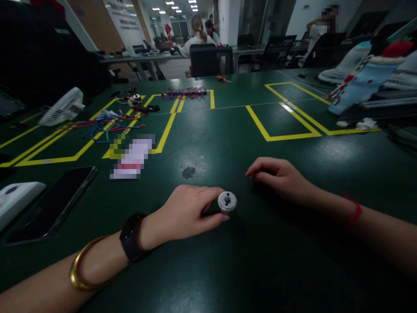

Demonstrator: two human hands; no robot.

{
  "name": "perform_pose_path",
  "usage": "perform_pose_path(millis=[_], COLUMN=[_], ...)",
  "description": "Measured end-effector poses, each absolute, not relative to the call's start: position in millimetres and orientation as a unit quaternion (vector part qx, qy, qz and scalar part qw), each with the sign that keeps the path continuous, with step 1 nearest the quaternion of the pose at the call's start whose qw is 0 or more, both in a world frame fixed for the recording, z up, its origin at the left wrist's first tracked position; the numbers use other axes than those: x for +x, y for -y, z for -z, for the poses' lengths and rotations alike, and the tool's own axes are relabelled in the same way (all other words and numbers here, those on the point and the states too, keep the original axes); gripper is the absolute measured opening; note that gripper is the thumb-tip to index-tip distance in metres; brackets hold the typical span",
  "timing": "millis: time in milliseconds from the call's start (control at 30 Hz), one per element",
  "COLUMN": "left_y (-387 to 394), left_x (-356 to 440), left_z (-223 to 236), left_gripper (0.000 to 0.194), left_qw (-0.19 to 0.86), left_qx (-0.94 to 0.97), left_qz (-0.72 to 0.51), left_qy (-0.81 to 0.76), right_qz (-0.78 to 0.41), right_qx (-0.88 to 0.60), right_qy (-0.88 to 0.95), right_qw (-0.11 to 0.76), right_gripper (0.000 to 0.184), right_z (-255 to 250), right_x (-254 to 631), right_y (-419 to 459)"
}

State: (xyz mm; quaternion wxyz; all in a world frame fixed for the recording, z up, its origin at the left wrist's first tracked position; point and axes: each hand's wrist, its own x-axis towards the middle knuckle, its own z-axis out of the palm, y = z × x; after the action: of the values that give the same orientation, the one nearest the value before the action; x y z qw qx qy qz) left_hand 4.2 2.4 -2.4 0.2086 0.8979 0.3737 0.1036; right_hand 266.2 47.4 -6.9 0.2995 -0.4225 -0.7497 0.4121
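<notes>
A small silver electric motor [227, 201] stands on the dark green table, its round end face and short central shaft turned upward. My left hand [190, 211] grips it from the left, thumb on the near side and fingers on the far side. To the right of the motor, and apart from it, my right hand [276, 176] is held low over the table. Its fingers are loosely bent, with a small gap to the thumb, and I see nothing in them.
A phone [52, 204] and a white device [19, 198] lie at left. Farther back are loose wires [107, 126], a white fan [63, 106], a wired bundle [185, 92] and an orange screwdriver [222, 79]. A blue snowman-like object [361, 82] stands at right. Yellow tape [293, 138] marks the table.
</notes>
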Motion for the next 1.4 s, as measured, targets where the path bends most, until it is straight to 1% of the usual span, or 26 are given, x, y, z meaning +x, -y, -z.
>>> perform_pose_path(millis=[100, 167, 200, 333, 467, 567, 700, 767, 833, 967, 1033, 1100, 1267, 1333, 1400], left_y=[-2, -2, -2, -2, -2, -2, -2, -2, -2, -2, -3, -3, -3, -2, -2], left_x=[4, 4, 5, 5, 6, 6, 5, 5, 5, 5, 5, 5, 4, 4, 4], left_z=[2, 2, 2, 3, 3, 3, 3, 3, 2, 2, 2, 1, 1, 1, 1], left_gripper=[0.028, 0.028, 0.028, 0.024, 0.021, 0.02, 0.022, 0.024, 0.026, 0.027, 0.027, 0.028, 0.029, 0.03, 0.03], left_qw=[0.212, 0.214, 0.213, 0.206, 0.206, 0.204, 0.202, 0.201, 0.203, 0.209, 0.208, 0.207, 0.21, 0.211, 0.211], left_qx=[0.897, 0.897, 0.898, 0.899, 0.9, 0.902, 0.903, 0.903, 0.902, 0.901, 0.902, 0.903, 0.903, 0.903, 0.902], left_qz=[-0.108, -0.108, -0.107, -0.104, -0.107, -0.106, -0.107, -0.108, -0.105, -0.098, -0.102, -0.107, -0.111, -0.112, -0.114], left_qy=[-0.372, -0.37, -0.371, -0.373, -0.369, -0.366, -0.364, -0.365, -0.368, -0.366, -0.364, -0.361, -0.357, -0.357, -0.358], right_qz=[-0.299, -0.269, -0.257, -0.201, -0.169, -0.196, -0.256, -0.289, -0.315, -0.304, -0.296, -0.292, -0.302, -0.328, -0.364], right_qx=[-0.344, -0.318, -0.318, -0.344, -0.349, -0.357, -0.359, -0.348, -0.329, -0.307, -0.306, -0.304, -0.296, -0.295, -0.307], right_qy=[0.87, 0.894, 0.895, 0.873, 0.879, 0.866, 0.829, 0.818, 0.833, 0.888, 0.897, 0.9, 0.9, 0.889, 0.864], right_qw=[0.187, 0.166, 0.18, 0.281, 0.279, 0.291, 0.343, 0.355, 0.313, 0.156, 0.121, 0.107, 0.107, 0.123, 0.165], right_gripper=[0.018, 0.019, 0.019, 0.017, 0.013, 0.01, 0.009, 0.01, 0.01, 0.013, 0.014, 0.014, 0.014, 0.016, 0.018], right_z=[0, -5, -7, -17, -20, -20, -21, -22, -21, -11, -6, -2, -3, -4, -4], right_x=[259, 254, 251, 241, 234, 230, 232, 237, 244, 259, 263, 265, 265, 266, 268], right_y=[-38, -30, -26, -13, -5, -4, -10, -15, -19, -26, -28, -29, -30, -30, -31])
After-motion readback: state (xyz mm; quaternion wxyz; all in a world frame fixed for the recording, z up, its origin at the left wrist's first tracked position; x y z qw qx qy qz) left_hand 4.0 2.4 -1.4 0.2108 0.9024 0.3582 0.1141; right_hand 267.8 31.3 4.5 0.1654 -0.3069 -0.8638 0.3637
